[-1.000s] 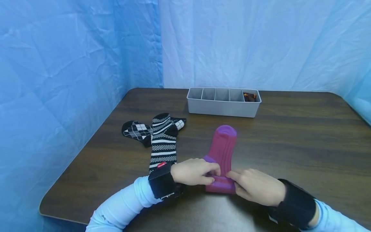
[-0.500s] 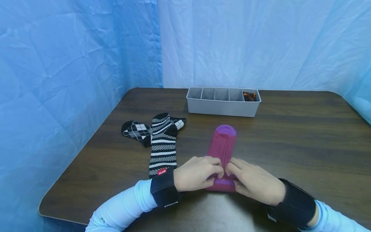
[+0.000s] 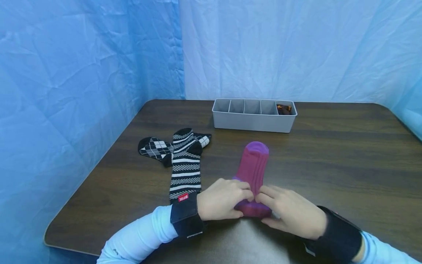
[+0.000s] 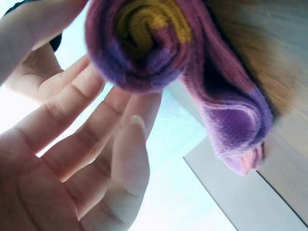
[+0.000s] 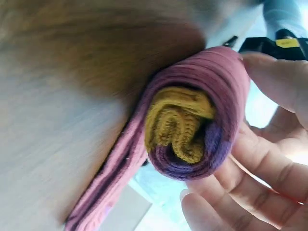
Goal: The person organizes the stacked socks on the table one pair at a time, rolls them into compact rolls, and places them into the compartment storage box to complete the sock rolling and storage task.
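Evidently, left hand (image 3: pixel 222 200) and right hand (image 3: pixel 291 211), grip half-curled, hold the part-rolled sock (image 3: pixel 253 174) (blurry red label (image 3: pixel 183 197) perhaps reading "DIFIL").

A dark brown wood-grain table (image 3: pixel 346 157) with rounded corners catches a whitish sheen of light (image 3: pixel 245 236) towards its near edge. Creased blue sheeting (image 3: pixel 72 80) hangs past the table's left edge, meeting a paler blue sheet (image 3: pixel 280 51) at an upright line; the paler one runs behind the far edge, reaching past the far right corner.

Red tag (image 3: pixel 182 197) on black wristband (image 3: pixel 187 215) bears white lettering (image 3: pixel 183 197), too blurred to read
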`<state>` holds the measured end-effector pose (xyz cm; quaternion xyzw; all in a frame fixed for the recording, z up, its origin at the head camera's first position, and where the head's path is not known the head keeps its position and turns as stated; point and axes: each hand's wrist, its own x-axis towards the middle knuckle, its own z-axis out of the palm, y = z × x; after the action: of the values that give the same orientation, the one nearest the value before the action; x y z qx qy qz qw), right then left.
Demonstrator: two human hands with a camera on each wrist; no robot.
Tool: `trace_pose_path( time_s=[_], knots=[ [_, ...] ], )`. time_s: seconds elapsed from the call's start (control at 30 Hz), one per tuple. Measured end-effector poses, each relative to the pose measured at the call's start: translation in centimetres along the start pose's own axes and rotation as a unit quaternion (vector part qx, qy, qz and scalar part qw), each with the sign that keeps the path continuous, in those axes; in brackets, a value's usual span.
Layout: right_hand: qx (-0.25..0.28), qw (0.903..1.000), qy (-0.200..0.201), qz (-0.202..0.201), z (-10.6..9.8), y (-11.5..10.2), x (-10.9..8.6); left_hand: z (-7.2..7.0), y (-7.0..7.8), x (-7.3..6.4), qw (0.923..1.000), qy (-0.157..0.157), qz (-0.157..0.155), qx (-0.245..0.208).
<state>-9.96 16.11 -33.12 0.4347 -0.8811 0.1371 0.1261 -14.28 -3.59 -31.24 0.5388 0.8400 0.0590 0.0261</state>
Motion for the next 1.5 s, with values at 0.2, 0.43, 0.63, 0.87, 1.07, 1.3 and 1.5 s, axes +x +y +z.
trace_pose_path(
  time_s=[0.2, 0.43, 0.63, 0.87, 1.07, 1.3, 1.5],
  knots=[
    [-0.023, 0.9996, -0.015, 0.012, 0.1, 0.1, 0.0, 0.4, 0.0, 0.1, 0.9997, 0.017, -0.005, 0.019],
    [-0.023, 0.9988, -0.020, 0.038, 0.2, 0.3, 0.0, 0.6, -0.4, 0.3, 0.9992, 0.024, -0.030, -0.010],
    [-0.032, 0.9985, -0.022, 0.039, 0.5, 0.4, 0.0, 0.6, -0.6, 0.5, 0.9985, 0.005, -0.043, -0.035],
    [-0.050, 0.9979, -0.029, 0.030, 0.5, 0.1, -0.2, 0.5, -0.4, 0.7, 0.9978, -0.011, -0.029, -0.059],
    [0.031, 0.9956, -0.082, 0.032, -0.3, -0.2, -0.3, 0.3, -0.7, 0.7, 0.9885, -0.063, -0.006, -0.137],
    [0.083, 0.9900, -0.109, 0.033, -0.7, 0.1, -0.3, 0.3, -0.8, 0.5, 0.9799, -0.077, 0.008, -0.184],
    [0.103, 0.9848, -0.130, 0.050, -0.9, 0.3, -0.1, 0.4, 0.1, 0.0, 0.9970, -0.044, 0.010, -0.064]
  ],
)
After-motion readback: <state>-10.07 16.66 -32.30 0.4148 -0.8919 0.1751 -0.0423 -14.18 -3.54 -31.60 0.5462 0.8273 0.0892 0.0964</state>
